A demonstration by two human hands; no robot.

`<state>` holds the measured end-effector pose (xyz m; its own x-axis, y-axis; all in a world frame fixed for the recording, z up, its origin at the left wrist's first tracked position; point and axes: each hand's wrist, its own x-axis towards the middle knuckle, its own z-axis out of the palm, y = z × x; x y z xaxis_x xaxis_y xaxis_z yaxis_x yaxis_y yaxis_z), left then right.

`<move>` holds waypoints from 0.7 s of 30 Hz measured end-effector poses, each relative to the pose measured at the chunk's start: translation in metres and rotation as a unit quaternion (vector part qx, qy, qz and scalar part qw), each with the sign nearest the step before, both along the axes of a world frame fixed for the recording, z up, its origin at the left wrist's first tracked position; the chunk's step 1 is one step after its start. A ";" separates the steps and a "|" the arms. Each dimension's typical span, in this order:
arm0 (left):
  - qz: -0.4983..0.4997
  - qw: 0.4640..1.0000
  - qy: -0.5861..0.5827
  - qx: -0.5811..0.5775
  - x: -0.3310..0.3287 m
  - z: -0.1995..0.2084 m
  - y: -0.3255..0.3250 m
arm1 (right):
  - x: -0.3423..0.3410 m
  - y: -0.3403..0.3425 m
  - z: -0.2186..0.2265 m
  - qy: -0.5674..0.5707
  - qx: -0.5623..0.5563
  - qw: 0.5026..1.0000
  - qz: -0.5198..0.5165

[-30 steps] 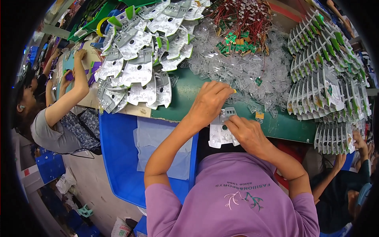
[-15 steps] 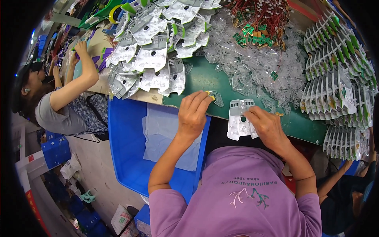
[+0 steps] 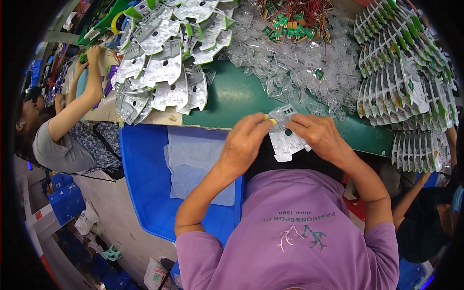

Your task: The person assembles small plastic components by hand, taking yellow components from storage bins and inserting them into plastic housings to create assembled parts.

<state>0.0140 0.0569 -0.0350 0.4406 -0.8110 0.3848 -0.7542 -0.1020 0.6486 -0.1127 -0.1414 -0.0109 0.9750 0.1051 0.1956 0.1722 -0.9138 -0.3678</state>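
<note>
A silver-grey plastic shell part [image 3: 285, 145] with a dark round hole is held over the table's front edge, tilted. My right hand [image 3: 319, 137] grips it by its upper right side, thumb and fingers closed. My left hand [image 3: 244, 145] is closed at the upper left corner of the part, its fingertips touching or nearly touching it. A bit of yellow [image 3: 270, 119] shows at those left fingertips. Whatever the left fingers pinch there is mostly hidden; I cannot make out its shape.
Clear plastic pieces [image 3: 290, 72] cover the green table [image 3: 232, 96], with green circuit boards [image 3: 290, 29] and red wires behind. Silver-and-green shells are stacked left [image 3: 162, 67] and right [image 3: 391, 92]. A blue bin [image 3: 145, 193] stands below; another person [image 3: 72, 140] works at left.
My left hand, which held a small clear plastic piece over the table, has come right to the shell part. The right hand has tilted the shell and brought it toward the left hand.
</note>
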 end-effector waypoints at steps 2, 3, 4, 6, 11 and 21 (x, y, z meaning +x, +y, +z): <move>-0.027 0.998 -0.049 -0.010 -0.005 0.000 -0.010 | -0.001 -0.002 -0.001 0.009 -0.006 1.000 0.011; -0.053 0.993 -0.100 -0.018 -0.006 0.000 -0.014 | -0.002 -0.003 -0.002 -0.002 -0.006 1.000 0.014; -0.059 0.992 -0.113 -0.007 -0.006 -0.001 -0.016 | -0.002 -0.003 -0.003 -0.014 -0.006 1.000 0.016; -0.066 0.990 -0.124 0.007 -0.006 -0.001 -0.020 | -0.003 -0.003 -0.004 -0.018 0.009 1.000 0.013; -0.080 0.984 -0.150 0.053 -0.007 0.000 -0.026 | -0.001 -0.001 -0.005 0.012 0.074 0.996 -0.050; -0.002 0.993 0.073 -0.089 -0.016 -0.028 -0.027 | -0.020 0.005 0.020 0.086 0.108 0.984 -0.113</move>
